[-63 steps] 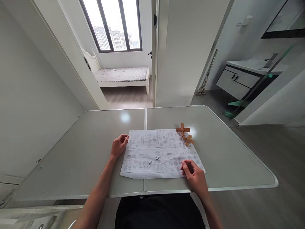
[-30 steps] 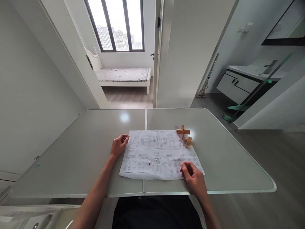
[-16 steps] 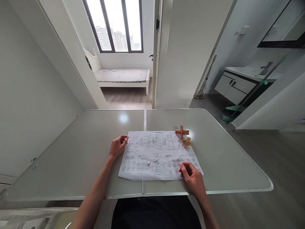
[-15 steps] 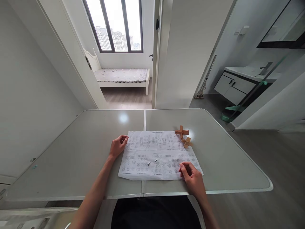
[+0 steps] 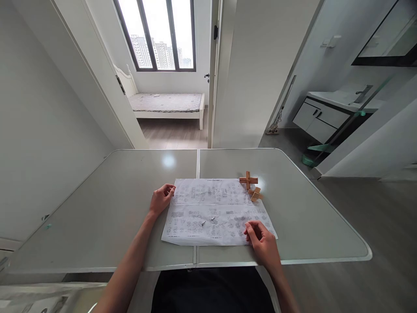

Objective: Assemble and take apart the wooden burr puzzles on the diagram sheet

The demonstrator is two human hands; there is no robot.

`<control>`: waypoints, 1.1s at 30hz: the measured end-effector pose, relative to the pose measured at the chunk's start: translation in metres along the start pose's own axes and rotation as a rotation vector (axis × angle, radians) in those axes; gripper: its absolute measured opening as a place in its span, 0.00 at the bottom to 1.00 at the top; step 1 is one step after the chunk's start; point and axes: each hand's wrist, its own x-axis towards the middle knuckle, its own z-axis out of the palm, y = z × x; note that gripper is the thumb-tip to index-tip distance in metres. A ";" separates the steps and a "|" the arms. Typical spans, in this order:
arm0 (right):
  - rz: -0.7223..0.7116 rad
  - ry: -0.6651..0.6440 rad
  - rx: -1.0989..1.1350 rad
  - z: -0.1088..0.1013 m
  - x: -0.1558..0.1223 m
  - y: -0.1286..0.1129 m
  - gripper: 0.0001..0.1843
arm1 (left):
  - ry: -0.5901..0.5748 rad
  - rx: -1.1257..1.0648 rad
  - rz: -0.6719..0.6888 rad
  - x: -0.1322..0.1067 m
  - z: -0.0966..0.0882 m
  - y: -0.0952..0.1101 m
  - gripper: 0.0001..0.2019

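The printed sheet [image 5: 217, 212] lies flat on the table [image 5: 107, 217], long axis left to right. My left hand [image 5: 162, 198] curls at its left edge, pinching or not I cannot tell; my right hand [image 5: 262, 241] rests loose on its near right corner, nearer the wooden puzzle pieces [image 5: 248, 180] beyond

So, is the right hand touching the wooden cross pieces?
Apart. The head view shows printed paper between the right hand and the wooden cross pieces.

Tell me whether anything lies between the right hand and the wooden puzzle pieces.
Nothing visible does. The right hand rests on the near right corner of the paper. The wooden cross and the smaller wooden piece sit at its far right corner, with only flat printed paper between.
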 end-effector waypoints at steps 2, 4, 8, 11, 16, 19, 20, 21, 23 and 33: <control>-0.004 0.002 0.001 0.000 0.000 0.000 0.25 | 0.001 0.001 -0.003 0.000 0.000 0.000 0.15; -0.008 0.005 0.005 0.000 0.000 0.000 0.24 | 0.001 0.000 -0.003 0.000 0.000 0.001 0.15; -0.015 0.012 0.006 0.001 0.000 0.000 0.24 | -0.001 -0.001 0.000 -0.001 -0.001 0.002 0.15; -0.024 0.022 0.008 0.001 0.000 0.000 0.24 | -0.003 0.000 0.000 -0.001 -0.002 0.002 0.15; -0.021 0.022 0.020 0.001 0.000 -0.001 0.26 | -0.006 0.003 0.001 -0.002 -0.002 0.003 0.15; -0.003 0.011 0.015 0.001 0.000 0.000 0.27 | -0.007 0.002 0.002 -0.002 -0.002 0.004 0.15; 0.001 0.007 0.013 0.001 0.000 0.000 0.27 | -0.006 0.001 0.002 -0.002 -0.002 0.004 0.15; 0.002 0.004 0.012 0.000 0.000 0.000 0.27 | -0.006 0.001 0.002 -0.002 -0.002 0.004 0.16; -0.001 0.000 0.011 0.000 0.000 0.001 0.27 | -0.005 0.002 0.000 -0.002 -0.002 0.004 0.16; -0.002 0.006 0.008 0.000 0.000 0.003 0.26 | -0.002 0.009 -0.003 -0.002 -0.002 0.005 0.16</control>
